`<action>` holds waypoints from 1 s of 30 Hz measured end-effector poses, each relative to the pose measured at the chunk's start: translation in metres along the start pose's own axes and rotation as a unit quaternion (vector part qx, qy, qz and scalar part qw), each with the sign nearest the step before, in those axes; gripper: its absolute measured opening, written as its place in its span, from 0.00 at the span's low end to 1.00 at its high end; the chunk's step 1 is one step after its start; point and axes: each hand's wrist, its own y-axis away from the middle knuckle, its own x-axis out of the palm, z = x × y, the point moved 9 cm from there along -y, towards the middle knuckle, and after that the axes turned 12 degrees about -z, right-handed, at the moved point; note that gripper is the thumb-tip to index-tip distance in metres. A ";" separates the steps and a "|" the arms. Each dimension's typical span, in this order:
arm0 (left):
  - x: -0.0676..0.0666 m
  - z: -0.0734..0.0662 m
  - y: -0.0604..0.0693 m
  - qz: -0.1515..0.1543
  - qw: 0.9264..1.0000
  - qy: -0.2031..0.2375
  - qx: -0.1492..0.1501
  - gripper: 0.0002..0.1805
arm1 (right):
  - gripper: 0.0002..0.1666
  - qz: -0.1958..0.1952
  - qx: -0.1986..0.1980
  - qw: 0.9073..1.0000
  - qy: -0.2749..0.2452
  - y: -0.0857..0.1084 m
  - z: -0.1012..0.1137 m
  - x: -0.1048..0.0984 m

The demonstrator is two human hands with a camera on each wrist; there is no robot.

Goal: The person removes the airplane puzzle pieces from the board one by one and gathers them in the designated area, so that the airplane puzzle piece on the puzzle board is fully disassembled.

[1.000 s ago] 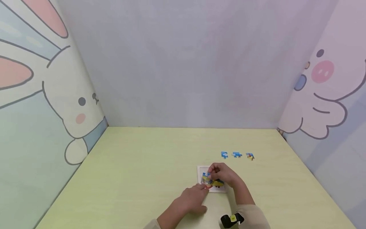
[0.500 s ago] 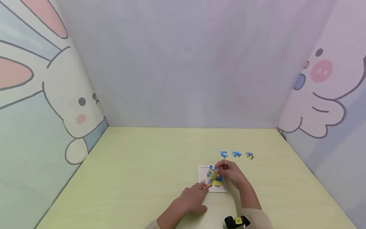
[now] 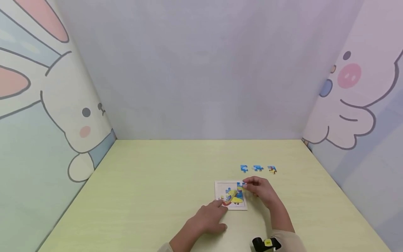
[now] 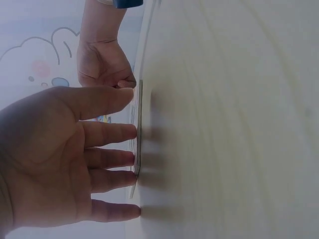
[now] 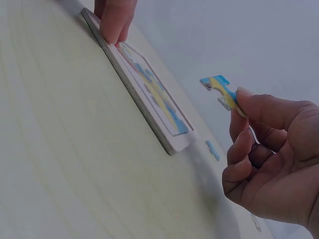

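Observation:
A small jigsaw board [image 3: 217,190] with a pale raised rim lies on the table, several blue, yellow and red pieces set in its lower and right parts. On its lower left corner rest the fingertips of my left hand [image 3: 209,217], fingers nearly straight. Between thumb and forefinger my right hand [image 3: 262,189] pinches a blue and yellow puzzle piece [image 5: 227,93]. In the right wrist view that piece is held up off the board, near its far end. From the head it appears over the board's upper right corner, partly covered by the fingers.
Behind the board three loose puzzle pieces lie in a row: a blue one [image 3: 244,168], another blue one [image 3: 257,168] and one with red and yellow [image 3: 272,169]. Cartoon-printed side walls and a grey back wall [image 3: 201,70] border the table [image 3: 141,182].
My right hand has carried the pinched piece rightward, from the board's middle to its upper right corner, turning it on the way. My left hand has stayed at the lower left corner.

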 end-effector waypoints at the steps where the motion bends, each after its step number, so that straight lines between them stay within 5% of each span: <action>1: -0.001 0.000 0.000 -0.002 1.000 0.000 0.003 0.23 | 0.13 -0.003 0.000 1.000 0.001 -0.001 0.000 -0.002; 13: -0.011 -0.009 0.005 -0.013 1.000 -0.002 0.022 0.24 | 0.14 -0.013 0.005 1.000 0.008 -0.011 -0.003 -0.018; 21: -0.017 -0.019 -0.002 -0.021 1.000 0.010 0.022 0.25 | 0.15 -0.016 -0.007 0.999 0.031 -0.026 -0.005 -0.024; 30: 0.000 -0.023 -0.011 -0.008 1.000 -0.005 0.011 0.30 | 0.15 -0.018 -0.011 0.999 0.038 -0.042 -0.011 -0.024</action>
